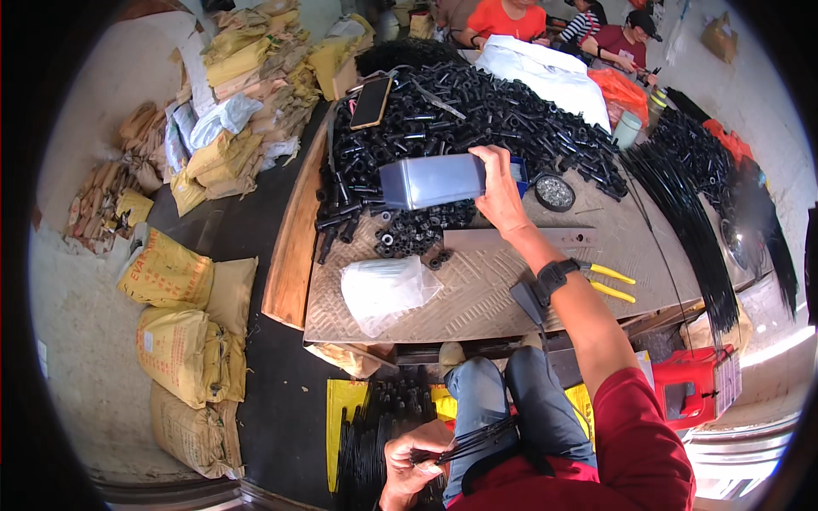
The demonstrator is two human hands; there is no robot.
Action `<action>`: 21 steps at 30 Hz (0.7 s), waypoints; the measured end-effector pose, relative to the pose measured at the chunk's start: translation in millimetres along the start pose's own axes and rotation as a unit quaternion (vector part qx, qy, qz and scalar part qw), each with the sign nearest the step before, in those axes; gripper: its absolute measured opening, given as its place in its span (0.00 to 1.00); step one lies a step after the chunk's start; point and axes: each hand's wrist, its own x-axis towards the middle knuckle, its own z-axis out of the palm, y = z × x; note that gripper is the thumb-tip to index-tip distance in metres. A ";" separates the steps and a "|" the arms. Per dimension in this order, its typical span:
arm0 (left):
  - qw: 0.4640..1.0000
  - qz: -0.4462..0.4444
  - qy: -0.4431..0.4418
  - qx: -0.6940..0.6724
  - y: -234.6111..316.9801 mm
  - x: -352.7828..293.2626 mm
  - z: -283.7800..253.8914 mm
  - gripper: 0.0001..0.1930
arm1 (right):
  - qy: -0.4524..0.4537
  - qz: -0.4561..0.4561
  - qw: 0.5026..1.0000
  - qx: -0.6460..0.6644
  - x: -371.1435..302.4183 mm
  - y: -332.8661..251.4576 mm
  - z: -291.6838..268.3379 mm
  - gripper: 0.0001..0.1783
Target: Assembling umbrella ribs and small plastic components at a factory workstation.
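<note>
My right hand (501, 189) reaches over the table and grips one end of a translucent bluish-grey plastic box (430, 180). The box is tilted on its side, above small black ring-like parts (409, 232); its inside is hard to make out. Low in front of my lap, my left hand (416, 460) is closed around a bundle of thin black rods (481, 439). More thin black rods (375, 443) stand beside that hand, over yellow sacking. Just right of my right hand is a blue bin (518, 173), partly hidden.
A big heap of black tubular parts (460, 111) covers the far table. Nearer lie a phone (371, 102), a round dish of small metal pieces (555, 193), a metal bar (520, 239), yellow-handled pliers (612, 283) and a plastic bag (383, 289). Sacks (179, 341) line the left; people sit beyond.
</note>
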 end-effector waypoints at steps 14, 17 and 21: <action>1.000 0.005 -0.007 0.000 -1.8 -4.0 -4.0 0.12 | 0.021 0.019 0.999 -0.030 4.4 2.1 6.7 0.39; 1.000 0.003 0.000 -0.004 -1.1 -5.9 -3.5 0.12 | 0.035 0.017 0.998 -0.053 8.7 2.5 6.7 0.39; 1.000 0.001 0.008 0.001 1.8 -6.9 -6.0 0.12 | 0.095 0.021 0.995 -0.008 12.1 -10.4 4.4 0.36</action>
